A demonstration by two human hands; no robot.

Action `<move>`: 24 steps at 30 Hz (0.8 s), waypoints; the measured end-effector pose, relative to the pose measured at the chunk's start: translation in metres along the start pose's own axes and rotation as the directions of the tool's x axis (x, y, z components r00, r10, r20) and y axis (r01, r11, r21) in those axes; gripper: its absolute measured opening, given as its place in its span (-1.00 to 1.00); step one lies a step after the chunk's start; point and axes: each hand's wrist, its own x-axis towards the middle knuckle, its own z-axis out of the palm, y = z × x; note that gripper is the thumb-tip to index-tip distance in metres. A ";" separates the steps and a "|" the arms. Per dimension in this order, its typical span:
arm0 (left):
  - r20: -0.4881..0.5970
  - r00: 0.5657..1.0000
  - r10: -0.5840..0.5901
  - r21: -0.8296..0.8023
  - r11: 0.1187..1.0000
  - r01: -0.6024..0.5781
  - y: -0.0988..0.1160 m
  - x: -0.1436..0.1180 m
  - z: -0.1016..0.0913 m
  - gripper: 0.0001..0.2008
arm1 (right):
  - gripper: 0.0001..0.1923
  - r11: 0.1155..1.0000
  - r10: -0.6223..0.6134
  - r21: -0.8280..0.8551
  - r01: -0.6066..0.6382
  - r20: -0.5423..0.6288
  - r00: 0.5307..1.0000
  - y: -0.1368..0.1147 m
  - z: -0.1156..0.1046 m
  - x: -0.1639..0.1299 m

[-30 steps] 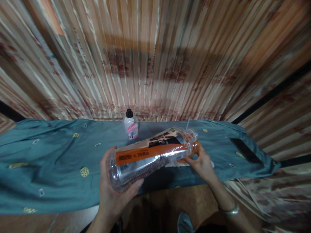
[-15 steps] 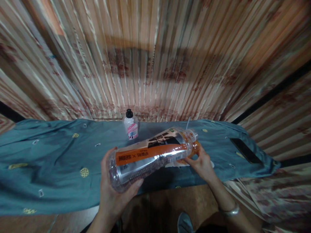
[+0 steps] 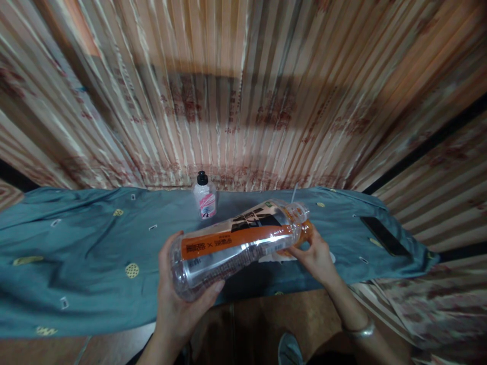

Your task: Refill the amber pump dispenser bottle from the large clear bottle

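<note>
A clear plastic bottle [image 3: 239, 238] with an orange, black and silver label lies tilted across the middle, its open mouth up at the right. My left hand [image 3: 177, 314] is wrapped around its base, the thumb along the near side. At the neck end, my right hand [image 3: 316, 257] is closed on an orange translucent object [image 3: 306, 230], partly hidden behind the bottle, so its kind is unclear. A thin pale stick [image 3: 294, 193] rises behind the neck. Below, something white and flat [image 3: 274, 257] shows on the cloth between the bottle and my right hand.
A small clear bottle [image 3: 206, 200] with a black cap and pink label stands at the back of the teal cloth [image 3: 95, 248]. A dark phone [image 3: 384, 235] lies at the right. Patterned curtains [image 3: 243, 111] hang behind. Tiled floor [image 3: 243, 324] shows in front.
</note>
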 end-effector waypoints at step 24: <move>0.005 0.998 -0.070 -0.030 0.997 0.070 0.008 -0.002 0.003 -0.09 | -0.31 1.000 0.020 0.007 -0.020 0.015 1.000 -0.004 -0.002 0.000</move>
